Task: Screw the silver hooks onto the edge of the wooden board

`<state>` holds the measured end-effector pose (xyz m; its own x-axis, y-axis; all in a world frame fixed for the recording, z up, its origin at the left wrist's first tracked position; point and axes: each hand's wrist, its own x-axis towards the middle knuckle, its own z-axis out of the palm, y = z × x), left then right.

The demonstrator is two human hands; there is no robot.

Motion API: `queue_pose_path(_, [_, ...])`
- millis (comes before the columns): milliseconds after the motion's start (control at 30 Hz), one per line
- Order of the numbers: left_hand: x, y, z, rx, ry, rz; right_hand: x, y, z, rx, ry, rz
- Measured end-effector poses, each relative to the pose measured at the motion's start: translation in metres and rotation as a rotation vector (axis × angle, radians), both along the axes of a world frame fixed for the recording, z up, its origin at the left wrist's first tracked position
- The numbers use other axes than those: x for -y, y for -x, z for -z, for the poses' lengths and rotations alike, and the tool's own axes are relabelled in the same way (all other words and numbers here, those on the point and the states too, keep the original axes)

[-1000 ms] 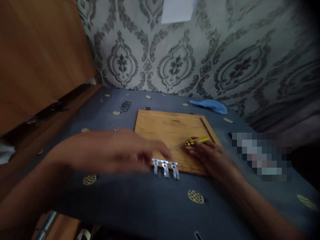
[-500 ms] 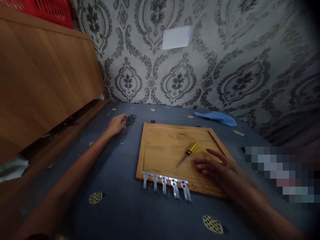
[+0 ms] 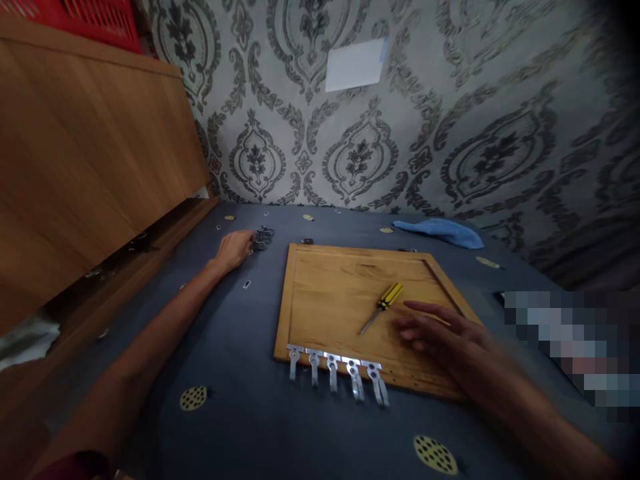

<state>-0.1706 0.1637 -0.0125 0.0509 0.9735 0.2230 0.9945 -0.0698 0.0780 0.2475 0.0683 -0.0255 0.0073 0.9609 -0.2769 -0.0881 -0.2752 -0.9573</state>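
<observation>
My left hand (image 3: 235,249) is at the far left of the cloth, its fingers curled at a small pile of dark metal clips (image 3: 264,235). What its fingertips pinch, if anything, is hidden. Over the right part of a framed wooden board (image 3: 325,287) hovers my right hand (image 3: 445,337), fingers apart and nothing in them. Beside it, a screwdriver (image 3: 390,297) with a yellow and black handle lies on the board. Several silver metal clips (image 3: 333,370) sit in a row along the board's near edge, their arms sticking out past it.
A dark blue-grey cloth (image 3: 225,353) with pineapple prints covers the surface. Behind the board lies a blue rag (image 3: 443,231). A wooden cabinet (image 3: 95,153) stands at the left, a red basket (image 3: 100,23) on top. White paper (image 3: 356,65) hangs on the patterned wall.
My left hand stays at the metal clips, its fingers slightly further in. The right hand still hovers over the board. The view has shifted slightly.
</observation>
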Motion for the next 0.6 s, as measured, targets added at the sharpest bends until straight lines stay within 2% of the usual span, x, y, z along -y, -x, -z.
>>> queue_pose_path(133, [0.021,-0.003,0.000,-0.025,-0.014,0.045,0.000,0.000,0.000,0.009,-0.018,-0.004])
queue_pose_path(333, [0.064,-0.021,0.014,-0.040,-0.003,0.077,0.001,0.002,-0.001,0.019,-0.006,-0.013])
queue_pose_path(467, [0.073,-0.025,0.019,-0.013,-0.019,0.056,0.002,0.003,-0.001,0.026,-0.019,-0.009])
queue_pose_path(600, [0.073,-0.024,0.018,0.060,-0.059,0.033,0.002,0.003,0.000,0.053,-0.051,-0.012])
